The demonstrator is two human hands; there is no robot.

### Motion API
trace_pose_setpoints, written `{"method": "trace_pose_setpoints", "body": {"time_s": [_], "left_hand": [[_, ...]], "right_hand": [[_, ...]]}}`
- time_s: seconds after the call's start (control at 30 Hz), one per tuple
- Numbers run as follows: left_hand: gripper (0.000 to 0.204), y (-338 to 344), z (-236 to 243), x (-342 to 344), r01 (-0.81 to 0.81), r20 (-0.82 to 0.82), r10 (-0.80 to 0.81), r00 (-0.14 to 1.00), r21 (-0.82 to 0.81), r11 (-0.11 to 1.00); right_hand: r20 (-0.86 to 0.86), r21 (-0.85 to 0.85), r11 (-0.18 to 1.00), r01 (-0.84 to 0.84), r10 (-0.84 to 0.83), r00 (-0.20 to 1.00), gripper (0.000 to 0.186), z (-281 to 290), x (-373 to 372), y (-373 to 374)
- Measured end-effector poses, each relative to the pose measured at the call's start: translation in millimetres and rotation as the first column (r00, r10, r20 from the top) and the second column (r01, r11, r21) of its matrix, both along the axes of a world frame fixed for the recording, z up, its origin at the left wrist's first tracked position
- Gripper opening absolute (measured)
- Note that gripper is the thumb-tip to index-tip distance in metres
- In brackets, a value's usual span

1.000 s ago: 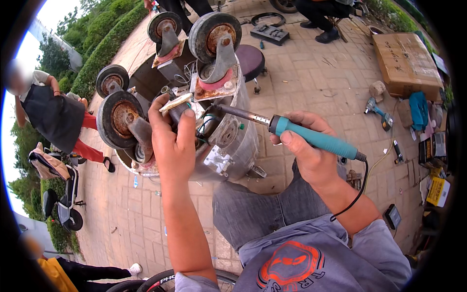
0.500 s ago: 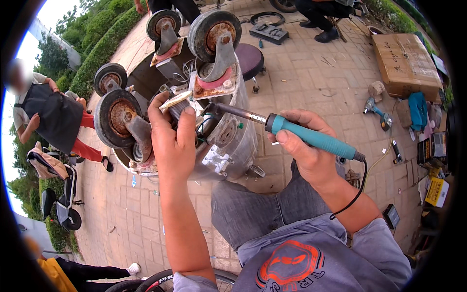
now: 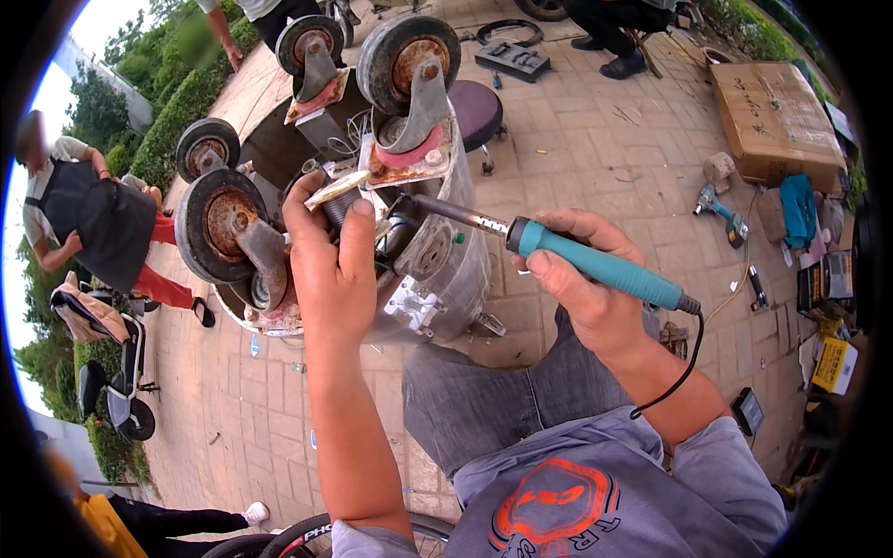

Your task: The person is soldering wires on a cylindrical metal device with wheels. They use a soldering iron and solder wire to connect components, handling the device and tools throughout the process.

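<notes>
In my right hand [image 3: 595, 312] is a soldering iron [image 3: 619, 275] with a teal handle, gripped between thumb and fingers; its black cord trails down past my forearm. The iron's tip points left, close to the inside of an upturned metal drum-shaped machine [image 3: 437, 302]. My left hand [image 3: 330, 270] pinches a spool of grey solder wire [image 3: 339, 206] with a cream rim, just left of the tip. Whether the tip touches anything is hard to see. Rusty caster wheels [image 3: 409, 70] stand up from the machine's base, and thin wires [image 3: 400, 223] show within it.
A purple round stool [image 3: 476, 113] stands behind the machine. At right lie a cordless drill [image 3: 721, 216], a large cardboard box [image 3: 777, 121] and other tools on brick paving. A person in an apron [image 3: 98, 223] stands at left near a scooter [image 3: 121, 381]; another person [image 3: 619, 28] sits at the back.
Both hands, the iron and the spool stay nearly still; the spool's rim tilts slightly. At the top left, a person behind the machine has shifted, their arm reaching lower.
</notes>
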State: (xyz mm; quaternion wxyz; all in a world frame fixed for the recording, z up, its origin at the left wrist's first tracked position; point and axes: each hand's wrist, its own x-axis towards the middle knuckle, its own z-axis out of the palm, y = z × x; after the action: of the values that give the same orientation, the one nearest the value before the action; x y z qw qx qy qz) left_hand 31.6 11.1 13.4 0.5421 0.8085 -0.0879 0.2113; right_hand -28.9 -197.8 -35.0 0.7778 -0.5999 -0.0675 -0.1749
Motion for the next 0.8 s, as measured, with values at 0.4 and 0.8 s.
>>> {"method": "trace_pose_setpoints", "body": {"time_s": [0.4,0.8], "left_hand": [[0.047,0.7,-3.1,1.9,0.052,0.019,-0.051,0.999,-0.03,0.998],[0.046,1.9,-6.1,4.1,0.083,0.037,-0.082,0.996,-0.039,0.996]], "right_hand": [[0.008,-0.02,1.0,0.003,-0.003,1.0,0.03,1.9,-1.0,0.7],[0.007,-0.044,0.999,0.012,-0.012,1.0,0.03,5.9,-2.4,1.2]]}}
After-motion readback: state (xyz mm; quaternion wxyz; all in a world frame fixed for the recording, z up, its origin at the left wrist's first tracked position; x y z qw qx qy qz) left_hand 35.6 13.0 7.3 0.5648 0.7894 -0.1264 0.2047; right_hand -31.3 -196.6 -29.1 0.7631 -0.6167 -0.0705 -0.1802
